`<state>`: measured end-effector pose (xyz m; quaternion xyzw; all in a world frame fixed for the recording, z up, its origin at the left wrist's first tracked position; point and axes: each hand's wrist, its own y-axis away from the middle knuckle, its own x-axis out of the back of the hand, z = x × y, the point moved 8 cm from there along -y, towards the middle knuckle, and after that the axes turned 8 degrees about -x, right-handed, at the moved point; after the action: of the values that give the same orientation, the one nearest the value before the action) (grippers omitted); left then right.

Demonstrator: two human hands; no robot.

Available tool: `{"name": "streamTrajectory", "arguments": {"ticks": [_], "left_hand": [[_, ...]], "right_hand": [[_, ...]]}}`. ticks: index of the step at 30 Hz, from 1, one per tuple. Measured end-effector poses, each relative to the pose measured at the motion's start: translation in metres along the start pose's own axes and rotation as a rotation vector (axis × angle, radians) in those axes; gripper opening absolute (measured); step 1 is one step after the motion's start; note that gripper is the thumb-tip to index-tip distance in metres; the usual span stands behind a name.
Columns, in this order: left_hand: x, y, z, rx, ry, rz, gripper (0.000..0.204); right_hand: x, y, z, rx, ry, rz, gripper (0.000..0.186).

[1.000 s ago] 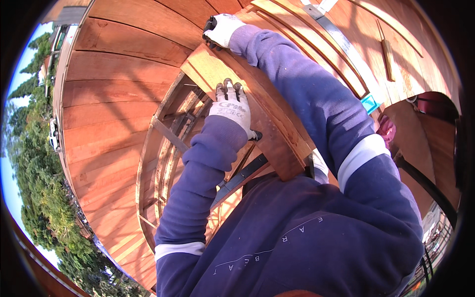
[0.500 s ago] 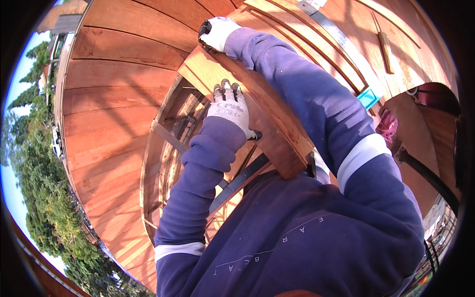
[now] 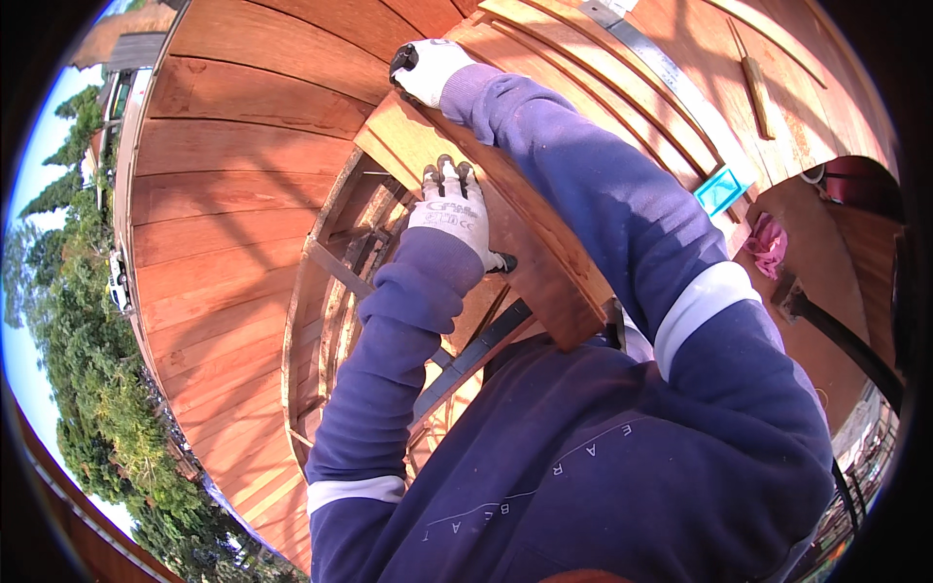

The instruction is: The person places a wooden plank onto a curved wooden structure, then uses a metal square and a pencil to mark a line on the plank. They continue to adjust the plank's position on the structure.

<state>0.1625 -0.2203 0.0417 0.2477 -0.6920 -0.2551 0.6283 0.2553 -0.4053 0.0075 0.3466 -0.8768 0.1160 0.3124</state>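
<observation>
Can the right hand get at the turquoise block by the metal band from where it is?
Probably not without letting go: the right hand grips the far end of the wooden plank, while the turquoise block lies beyond that arm, though nothing covers it.

Place: outdoor building site — up high
Wood: curved boards (image 3: 224, 175) all around
Outside: trees (image 3: 87, 389) — sky (image 3: 29, 369)

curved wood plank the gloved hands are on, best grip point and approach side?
Grip the curved plank across its long edges, as now: left hand mid-length on the near edge, right hand at the far top end. Come from above; it lies tilted over an open wooden frame.
</observation>
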Motion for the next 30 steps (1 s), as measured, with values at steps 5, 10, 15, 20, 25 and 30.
{"name": "streamTrajectory", "arguments": {"ticks": [5, 10, 15, 20, 25, 30], "left_hand": [[0.002, 0.002, 0.001, -0.011, 0.014, -0.016, 0.127], [0.001, 0.001, 0.002, -0.003, -0.014, -0.014, 0.128], [-0.001, -0.001, 0.0, 0.014, 0.003, 0.002, 0.129], [-0.001, -0.001, 0.0, 0.023, 0.009, 0.026, 0.13], [0.0, 0.0, 0.0, 0.022, 0.026, 0.034, 0.13], [0.0, -0.002, 0.0, 0.017, 0.013, 0.042, 0.13]], "right_hand": [[-0.001, 0.0, 0.004, 0.049, 0.042, -0.024, 0.031], [0.004, -0.001, 0.004, 0.003, 0.029, -0.085, 0.031], [0.014, 0.02, -0.002, 0.044, 0.07, -0.023, 0.026], [0.02, 0.04, 0.004, -0.026, 0.01, -0.09, 0.025], [0.028, 0.061, 0.002, -0.08, -0.007, -0.203, 0.031], [0.033, 0.083, 0.004, -0.091, -0.044, -0.219, 0.029]]}}
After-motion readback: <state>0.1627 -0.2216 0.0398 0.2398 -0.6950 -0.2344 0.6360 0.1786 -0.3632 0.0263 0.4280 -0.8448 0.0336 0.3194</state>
